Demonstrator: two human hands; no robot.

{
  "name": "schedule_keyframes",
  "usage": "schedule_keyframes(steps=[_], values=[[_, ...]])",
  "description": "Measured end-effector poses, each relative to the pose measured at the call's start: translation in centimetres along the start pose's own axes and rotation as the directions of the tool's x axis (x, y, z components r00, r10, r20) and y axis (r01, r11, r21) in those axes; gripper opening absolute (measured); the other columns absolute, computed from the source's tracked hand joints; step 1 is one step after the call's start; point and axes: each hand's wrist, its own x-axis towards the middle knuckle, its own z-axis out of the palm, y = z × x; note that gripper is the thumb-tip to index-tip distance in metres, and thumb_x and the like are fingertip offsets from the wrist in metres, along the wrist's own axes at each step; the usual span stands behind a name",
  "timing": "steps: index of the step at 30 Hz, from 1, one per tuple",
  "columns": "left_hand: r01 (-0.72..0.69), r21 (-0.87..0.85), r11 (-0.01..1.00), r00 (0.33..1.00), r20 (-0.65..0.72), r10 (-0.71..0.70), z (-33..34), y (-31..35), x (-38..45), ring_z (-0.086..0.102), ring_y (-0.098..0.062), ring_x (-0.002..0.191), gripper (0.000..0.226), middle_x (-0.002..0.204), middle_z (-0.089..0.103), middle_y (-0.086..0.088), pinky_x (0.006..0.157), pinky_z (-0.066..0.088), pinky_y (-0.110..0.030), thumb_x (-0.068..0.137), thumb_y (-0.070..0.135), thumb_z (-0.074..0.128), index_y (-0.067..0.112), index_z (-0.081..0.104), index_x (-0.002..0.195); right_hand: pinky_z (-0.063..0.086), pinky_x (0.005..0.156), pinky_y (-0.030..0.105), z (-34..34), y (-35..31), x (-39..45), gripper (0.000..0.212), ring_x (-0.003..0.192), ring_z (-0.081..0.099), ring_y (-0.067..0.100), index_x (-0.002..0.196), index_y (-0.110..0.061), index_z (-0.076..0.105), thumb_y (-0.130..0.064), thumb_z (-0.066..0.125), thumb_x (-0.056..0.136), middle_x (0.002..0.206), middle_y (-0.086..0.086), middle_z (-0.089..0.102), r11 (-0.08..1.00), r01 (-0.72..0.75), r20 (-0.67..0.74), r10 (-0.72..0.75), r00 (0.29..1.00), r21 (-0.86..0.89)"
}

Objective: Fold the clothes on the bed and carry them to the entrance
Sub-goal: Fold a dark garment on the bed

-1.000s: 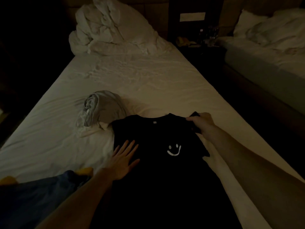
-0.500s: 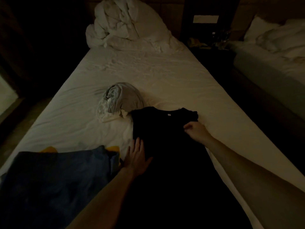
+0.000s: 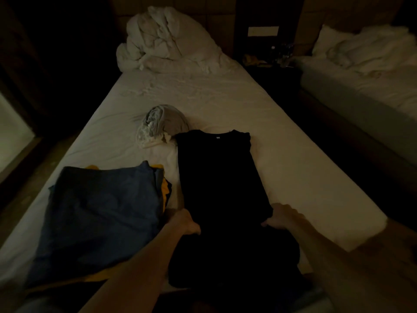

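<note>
A black T-shirt [image 3: 221,177] lies on the white bed [image 3: 293,154], folded lengthwise into a narrow strip, collar away from me. My left hand [image 3: 186,223] grips its left edge low down, and my right hand [image 3: 278,219] grips the right edge at the same height. To the left sits a folded pile with a blue garment [image 3: 101,211] on top and a yellow one [image 3: 163,188] showing beneath. A crumpled grey garment [image 3: 165,122] lies just beyond the shirt's collar, to the left.
A bunched white duvet [image 3: 167,41] fills the head of the bed. A dark nightstand [image 3: 268,62] with small items stands in the gap to a second bed [image 3: 365,86] on the right. Dark floor runs along the left side.
The right sleeve side was folded inward, hiding the smiley print. Both hands slid down from the shirt's upper part to its lower edges. The view shifted left, showing the blue pile.
</note>
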Motion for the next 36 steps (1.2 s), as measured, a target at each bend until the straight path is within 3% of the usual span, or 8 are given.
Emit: schedule_keyframes(steps=[5,10,14,16,20,27,31,36], values=[[0.05,-0.132,0.99,0.993,0.108,-0.036,1.6,0.6,-4.0,0.052,-0.032,0.114,0.074,0.144,0.039,-0.012,0.069,0.053,-0.027,0.089,-0.003,0.061,0.024,0.027,0.149,0.052,0.088,0.04,1.8,1.7,-2.9,0.065,0.106,0.058,0.031,0.145,-0.028,0.032,-0.038,0.062,0.088,0.128,0.01,0.055,0.988,0.096,-0.104,-0.109,0.989,-0.118],[0.059,-0.136,0.989,0.998,-0.025,-0.063,1.4,1.0,-5.9,0.066,-0.03,0.081,0.028,0.098,0.058,-0.012,0.059,0.056,-0.027,0.089,0.009,0.062,0.006,0.056,0.115,0.045,0.097,0.052,2.2,0.7,-4.2,0.068,0.109,0.058,0.03,0.144,-0.044,0.029,-0.047,0.056,0.082,0.129,0.003,0.057,0.977,0.187,-0.169,-0.202,0.965,-0.1],[-0.082,-0.096,0.992,0.993,-0.092,0.074,1.4,1.4,-6.2,0.046,-0.015,0.066,0.024,0.072,0.043,-0.002,0.061,0.039,-0.026,0.089,0.019,0.064,0.016,0.05,0.07,0.047,0.083,0.021,3.0,0.2,-5.0,0.077,0.126,0.049,0.031,0.154,-0.023,0.02,-0.013,0.064,0.092,0.153,0.007,0.036,0.904,0.393,-0.116,-0.378,0.919,0.166],[-0.101,-0.196,0.975,0.993,-0.082,0.086,1.9,1.3,-6.4,0.051,-0.015,0.073,0.015,0.079,0.051,-0.006,0.069,0.043,-0.029,0.087,0.016,0.067,0.014,0.056,0.076,0.045,0.081,0.017,3.6,0.6,-5.4,0.081,0.128,0.048,0.029,0.155,-0.023,0.017,-0.008,0.064,0.091,0.154,0.005,0.033,0.885,0.395,-0.151,-0.368,0.917,0.245],[-0.037,-0.198,0.98,0.999,-0.022,0.033,3.5,0.8,-6.9,0.059,-0.015,0.095,0.03,0.108,0.065,-0.008,0.088,0.049,-0.028,0.083,0.016,0.072,0.01,0.063,0.111,0.049,0.083,0.03,4.2,1.1,-6.4,0.057,0.105,0.059,0.028,0.146,-0.018,0.035,-0.013,0.059,0.095,0.137,0.011,0.052,0.912,0.298,-0.233,-0.236,0.943,0.282],[-0.037,-0.031,0.999,0.999,-0.011,0.037,5.2,-0.2,-6.7,0.057,-0.028,0.113,0.039,0.125,0.06,-0.011,0.096,0.048,-0.04,0.091,0.032,0.061,0.009,0.055,0.123,0.049,0.069,0.032,4.0,-1.6,-7.1,0.017,0.078,0.058,0.021,0.08,-0.019,0.05,-0.031,0.058,0.089,0.084,0.0,0.056,0.99,0.055,-0.293,-0.014,0.956,0.133],[-0.097,-0.08,0.992,0.992,0.079,0.103,5.1,0.4,-7.2,0.054,-0.023,0.096,0.025,0.098,0.052,-0.005,0.072,0.051,-0.035,0.092,0.036,0.059,0.015,0.05,0.103,0.043,0.097,0.042,5.1,-2.3,-6.3,0.048,0.109,0.055,0.028,0.135,-0.022,0.044,-0.044,0.049,0.093,0.126,0.006,0.055,0.974,0.116,-0.235,-0.069,0.97,0.193],[-0.112,-0.274,0.955,0.988,0.076,0.138,5.0,-0.5,-6.2,0.061,-0.02,0.078,0.027,0.093,0.059,-0.009,0.07,0.058,-0.032,0.092,-0.009,0.044,0.008,0.063,0.099,0.052,0.081,0.031,7.0,-1.8,-6.0,0.065,0.118,0.054,0.028,0.148,-0.024,0.03,-0.021,0.064,0.093,0.143,0.01,0.046,0.83,0.236,-0.095,-0.218,0.971,0.505]])
